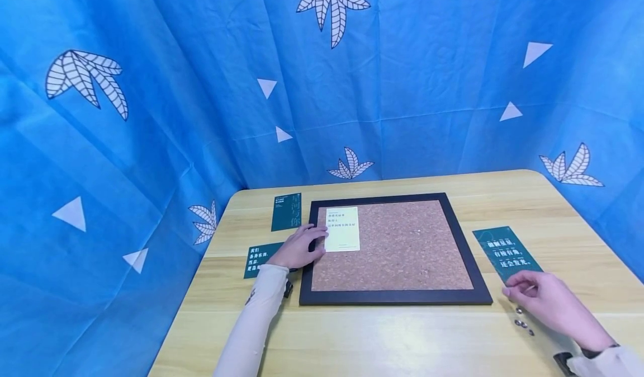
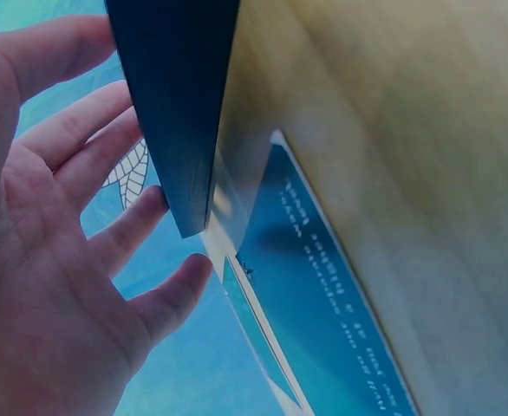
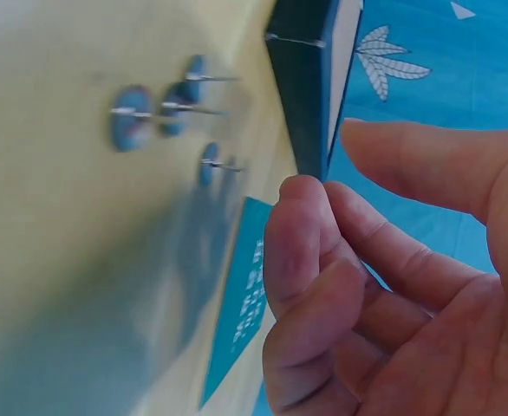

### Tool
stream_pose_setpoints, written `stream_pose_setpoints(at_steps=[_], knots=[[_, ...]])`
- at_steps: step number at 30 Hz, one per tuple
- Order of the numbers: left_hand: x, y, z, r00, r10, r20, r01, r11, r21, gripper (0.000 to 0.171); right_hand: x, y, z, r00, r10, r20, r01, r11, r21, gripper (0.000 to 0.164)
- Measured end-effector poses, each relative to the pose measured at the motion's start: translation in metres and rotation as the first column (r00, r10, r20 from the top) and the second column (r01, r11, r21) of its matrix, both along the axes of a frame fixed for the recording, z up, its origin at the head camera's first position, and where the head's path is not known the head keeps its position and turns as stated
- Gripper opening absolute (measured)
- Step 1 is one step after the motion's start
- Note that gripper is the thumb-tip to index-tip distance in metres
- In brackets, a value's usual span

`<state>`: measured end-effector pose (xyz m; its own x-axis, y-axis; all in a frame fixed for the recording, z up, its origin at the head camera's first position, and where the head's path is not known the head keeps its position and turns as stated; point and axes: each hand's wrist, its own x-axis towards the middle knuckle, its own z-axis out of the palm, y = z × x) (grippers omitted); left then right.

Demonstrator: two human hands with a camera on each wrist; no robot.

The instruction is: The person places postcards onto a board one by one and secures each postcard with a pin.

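Note:
On the table lies a cork board point(image 1: 397, 254) with a black frame. A pale yellow card point(image 1: 344, 231) rests upright along its left side. My left hand point(image 1: 302, 247) reaches over the frame's left edge, its fingertips at the card's left border; the left wrist view shows those fingers point(image 2: 107, 173) spread, by the dark frame point(image 2: 172, 104). My right hand point(image 1: 550, 304) hovers beside several metal thumbtacks point(image 1: 520, 324), near the front end of a dark green card point(image 1: 507, 252). In the right wrist view its fingers point(image 3: 293, 251) are loosely bent, thumb apart, and the tacks point(image 3: 133, 117) stand points up.
Two more dark green cards lie left of the board: one at the back point(image 1: 287, 209), one nearer point(image 1: 259, 257), partly covered by my left hand. Blue patterned cloth point(image 1: 427, 114) hangs behind and to the sides of the wooden table point(image 1: 362, 338).

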<state>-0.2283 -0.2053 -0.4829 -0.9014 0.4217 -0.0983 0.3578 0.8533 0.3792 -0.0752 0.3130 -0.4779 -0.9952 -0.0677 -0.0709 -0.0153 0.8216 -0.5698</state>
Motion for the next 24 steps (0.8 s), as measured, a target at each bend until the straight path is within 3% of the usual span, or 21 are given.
stream_pose_setpoints(at_steps=[6, 13, 24], knots=[[0.001, 0.000, -0.001, 1.000, 0.016, 0.005, -0.016, 1.000, 0.014, 0.053, 0.008, 0.003, -0.007, 0.999, -0.029, 0.022, 0.028, 0.999, 0.026, 0.030], [0.000, 0.000, -0.001, 1.000, 0.010, 0.003, -0.010, 1.000, 0.021, 0.052, 0.012, 0.004, -0.011, 0.990, -0.030, 0.140, 0.025, 0.999, 0.038, 0.047], [0.001, 0.000, 0.000, 1.000, 0.016, 0.006, -0.016, 1.000, 0.018, 0.054, 0.018, 0.000, -0.019, 0.991, -0.034, 0.130, 0.030, 0.999, 0.033, 0.032]])
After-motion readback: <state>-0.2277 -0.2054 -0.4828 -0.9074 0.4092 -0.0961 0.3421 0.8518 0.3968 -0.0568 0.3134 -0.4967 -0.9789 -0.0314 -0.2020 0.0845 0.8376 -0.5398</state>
